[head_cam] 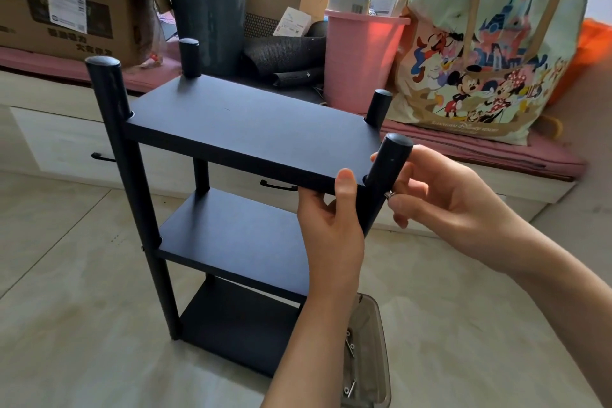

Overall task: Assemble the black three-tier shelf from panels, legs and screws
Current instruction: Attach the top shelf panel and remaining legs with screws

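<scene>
The black three-tier shelf (231, 129) stands upright on the floor, three panels held between round black legs. My left hand (328, 225) grips the front right corner of the top panel, thumb on top and fingers underneath. My right hand (440, 195) pinches a small silver screw (388, 195) against the outer side of the near right leg (385, 175), just below the top panel. A screw head shows on the near left leg (109, 129) at the middle panel.
A clear plastic tray (374, 358) with several screws lies on the tiled floor by my left forearm. Behind the shelf, a low bench carries cardboard boxes (66, 3), a dark bin (208, 16), a pink bin (357, 53) and a cartoon-print bag (480, 60).
</scene>
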A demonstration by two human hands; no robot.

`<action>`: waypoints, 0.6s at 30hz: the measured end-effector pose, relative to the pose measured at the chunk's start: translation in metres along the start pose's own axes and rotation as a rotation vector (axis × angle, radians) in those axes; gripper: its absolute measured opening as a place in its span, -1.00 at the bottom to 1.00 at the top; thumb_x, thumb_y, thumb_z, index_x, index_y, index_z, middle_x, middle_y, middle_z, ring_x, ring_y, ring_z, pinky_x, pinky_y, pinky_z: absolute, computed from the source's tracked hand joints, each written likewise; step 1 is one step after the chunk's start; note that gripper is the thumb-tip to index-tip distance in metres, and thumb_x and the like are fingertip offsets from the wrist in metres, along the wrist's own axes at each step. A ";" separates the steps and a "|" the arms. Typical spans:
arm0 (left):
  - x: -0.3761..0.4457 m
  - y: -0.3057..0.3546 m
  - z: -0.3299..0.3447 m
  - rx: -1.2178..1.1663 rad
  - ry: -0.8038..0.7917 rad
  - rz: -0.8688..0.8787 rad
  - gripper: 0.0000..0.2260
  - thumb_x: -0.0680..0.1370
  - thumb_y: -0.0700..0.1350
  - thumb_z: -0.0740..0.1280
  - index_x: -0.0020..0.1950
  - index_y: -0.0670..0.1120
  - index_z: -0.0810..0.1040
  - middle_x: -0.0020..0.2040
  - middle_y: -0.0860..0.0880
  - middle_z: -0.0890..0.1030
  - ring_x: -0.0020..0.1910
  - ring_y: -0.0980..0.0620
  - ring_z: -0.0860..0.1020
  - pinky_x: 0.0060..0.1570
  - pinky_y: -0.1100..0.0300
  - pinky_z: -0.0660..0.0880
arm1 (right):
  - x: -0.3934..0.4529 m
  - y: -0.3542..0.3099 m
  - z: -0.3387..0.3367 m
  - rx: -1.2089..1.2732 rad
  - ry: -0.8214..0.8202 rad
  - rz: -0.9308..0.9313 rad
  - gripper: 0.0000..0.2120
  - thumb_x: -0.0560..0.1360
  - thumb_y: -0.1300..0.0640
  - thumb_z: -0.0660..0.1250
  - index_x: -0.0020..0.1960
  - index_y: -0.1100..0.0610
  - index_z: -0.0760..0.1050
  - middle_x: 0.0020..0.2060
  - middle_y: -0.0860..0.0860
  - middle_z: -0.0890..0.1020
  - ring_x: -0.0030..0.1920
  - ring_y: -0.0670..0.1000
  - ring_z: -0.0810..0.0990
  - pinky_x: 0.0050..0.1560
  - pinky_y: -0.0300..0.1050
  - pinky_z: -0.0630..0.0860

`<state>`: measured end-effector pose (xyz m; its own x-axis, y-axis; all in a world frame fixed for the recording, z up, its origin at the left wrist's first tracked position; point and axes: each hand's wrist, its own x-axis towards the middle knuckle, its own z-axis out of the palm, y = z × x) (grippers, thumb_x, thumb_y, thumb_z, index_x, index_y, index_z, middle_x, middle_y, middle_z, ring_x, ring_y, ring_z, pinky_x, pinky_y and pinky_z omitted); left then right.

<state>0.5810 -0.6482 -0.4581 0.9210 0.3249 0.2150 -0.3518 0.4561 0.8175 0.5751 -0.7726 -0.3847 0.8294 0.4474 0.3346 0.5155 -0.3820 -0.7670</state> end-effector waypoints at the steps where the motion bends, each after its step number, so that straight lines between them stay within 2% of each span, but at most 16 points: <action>1: 0.000 0.001 0.001 0.003 0.008 0.003 -0.92 0.62 0.07 0.29 0.10 0.22 0.49 0.01 0.28 0.66 0.05 0.27 0.62 -0.04 0.46 0.50 | 0.001 0.000 0.001 -0.009 -0.001 -0.002 -0.59 0.48 0.25 0.30 0.32 0.22 0.42 -0.21 0.26 0.43 -0.24 0.18 0.45 -0.19 -0.01 0.53; 5: 0.000 0.003 0.005 0.008 0.029 0.023 -0.83 0.67 -0.09 0.26 0.09 0.21 0.48 -0.05 0.40 0.63 0.02 0.37 0.59 -0.06 0.52 0.46 | 0.001 -0.001 0.001 -0.041 0.001 0.000 -0.59 0.48 0.22 0.30 0.32 0.21 0.41 -0.19 0.23 0.47 -0.25 0.09 0.47 -0.19 0.03 0.55; 9: 0.000 0.003 0.007 -0.013 0.067 0.017 -0.86 0.67 -0.10 0.27 0.13 0.15 0.50 -0.01 0.36 0.64 0.05 0.36 0.59 -0.04 0.51 0.46 | 0.000 -0.001 0.001 -0.037 -0.008 0.014 -0.63 0.48 0.24 0.28 0.29 0.22 0.40 -0.19 0.27 0.43 -0.27 0.05 0.48 -0.23 0.11 0.53; 11: 0.000 0.002 0.008 -0.020 0.081 0.009 -0.87 0.66 -0.10 0.27 0.15 0.11 0.51 0.00 0.32 0.65 0.05 0.33 0.60 -0.03 0.50 0.47 | 0.000 -0.001 0.000 -0.042 -0.024 0.009 -0.65 0.50 0.25 0.27 0.28 0.22 0.40 -0.17 0.32 0.41 -0.27 0.09 0.46 -0.22 0.08 0.52; 14: 0.000 0.003 0.008 -0.015 0.075 0.008 -0.88 0.66 -0.11 0.28 0.11 0.12 0.49 -0.05 0.39 0.63 0.00 0.38 0.59 -0.06 0.52 0.45 | 0.001 0.000 -0.001 -0.038 -0.054 0.003 -0.70 0.58 0.28 0.27 0.30 0.20 0.39 -0.13 0.35 0.43 -0.25 0.20 0.40 -0.21 0.04 0.52; 18: 0.002 0.001 0.010 -0.024 0.082 -0.010 -0.91 0.66 -0.11 0.29 0.14 0.00 0.52 -0.08 0.27 0.66 -0.05 0.31 0.61 -0.09 0.49 0.47 | 0.002 0.003 -0.002 -0.014 -0.057 0.008 -0.61 0.52 0.26 0.26 0.33 0.10 0.39 -0.06 0.11 0.55 -0.23 0.21 0.39 -0.20 0.00 0.52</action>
<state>0.5841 -0.6554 -0.4514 0.9079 0.3868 0.1617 -0.3477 0.4793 0.8058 0.5786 -0.7743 -0.3850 0.8199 0.4898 0.2965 0.5124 -0.3967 -0.7616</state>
